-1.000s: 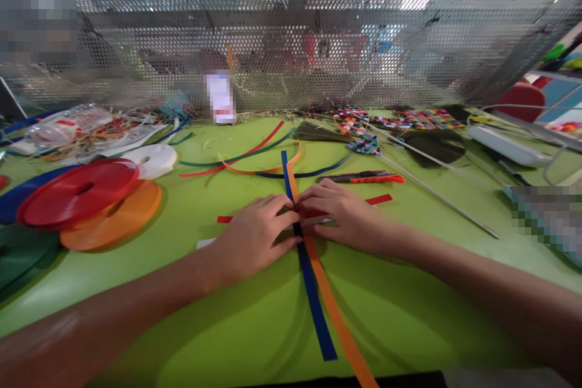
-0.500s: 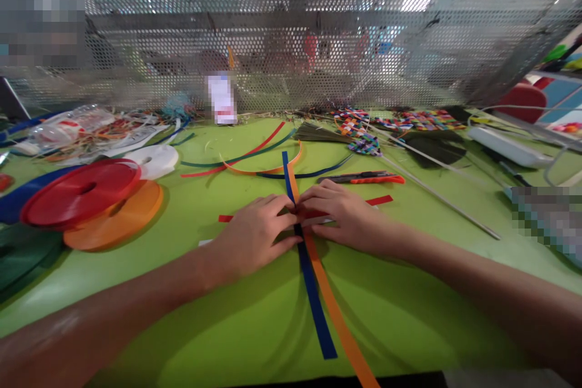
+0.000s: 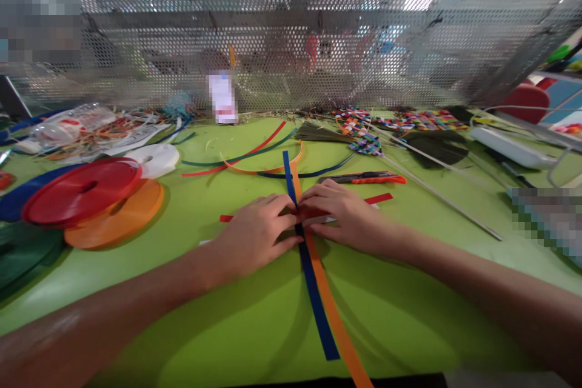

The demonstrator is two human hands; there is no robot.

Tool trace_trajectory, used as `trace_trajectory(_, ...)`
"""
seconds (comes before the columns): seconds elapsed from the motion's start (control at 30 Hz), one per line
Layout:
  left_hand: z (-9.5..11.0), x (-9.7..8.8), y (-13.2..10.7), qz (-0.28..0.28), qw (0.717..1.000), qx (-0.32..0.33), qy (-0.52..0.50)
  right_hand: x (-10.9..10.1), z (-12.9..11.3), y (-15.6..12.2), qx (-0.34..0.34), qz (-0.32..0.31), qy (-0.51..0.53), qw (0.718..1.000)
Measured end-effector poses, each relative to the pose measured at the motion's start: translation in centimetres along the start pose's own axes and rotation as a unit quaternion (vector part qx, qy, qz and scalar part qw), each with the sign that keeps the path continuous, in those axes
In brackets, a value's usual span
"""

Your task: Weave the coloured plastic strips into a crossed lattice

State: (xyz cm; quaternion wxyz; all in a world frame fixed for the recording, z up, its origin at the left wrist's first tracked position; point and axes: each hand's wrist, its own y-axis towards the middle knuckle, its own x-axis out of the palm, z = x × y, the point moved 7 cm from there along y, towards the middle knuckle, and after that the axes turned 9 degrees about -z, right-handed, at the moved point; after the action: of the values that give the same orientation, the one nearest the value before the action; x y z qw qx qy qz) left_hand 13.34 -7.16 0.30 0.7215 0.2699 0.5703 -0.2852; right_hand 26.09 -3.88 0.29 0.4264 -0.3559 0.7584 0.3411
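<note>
Lengthwise, the blue strip (image 3: 318,309) and the orange strip (image 3: 334,303) ran over the desk (image 3: 218,327) from near to far through the grip, orange right of blue. The left hand (image 3: 259,227) met them from the left, the right hand (image 3: 350,215) from the right, neither clearly nearer. Fingertips touched the strips, but whether they pinched or merely pressed, I could not tell. The red strip (image 3: 379,199) and white strip (image 3: 208,242) lay left to right, roughly square to that pair, ends showing beyond both hands. The orange strip's near end was cut off by the view's bottom edge; farther off, fingers hid the crossing, so which strip passed over which was unclear.
</note>
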Motion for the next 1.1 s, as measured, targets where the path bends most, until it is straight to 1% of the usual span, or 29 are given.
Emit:
trace_trajectory(0.27, -0.1, 0.1, 0.0, -0.003, 1.0, 0.0, -0.001, 0.3, 0.1, 0.0, 0.013, -0.004, -0.006, 1.0)
trace_trajectory(0.7, 0.1, 0.1, 0.1, -0.02, 1.0, -0.008, 0.005, 0.5, 0.1, 0.0, 0.006, 0.002, -0.031, 1.0)
trace_trajectory(0.87, 0.1, 0.1, 0.1, -0.016, 1.0, -0.007, 0.011, 0.5, 0.3, -0.1, 0.003, -0.005, -0.021, 1.0)
trace_trajectory(1.1, 0.2, 0.1, 0.2, -0.022, 0.999, -0.016, 0.02, -0.5, 0.5, -0.1, -0.017, 0.063, -0.001, 0.998)
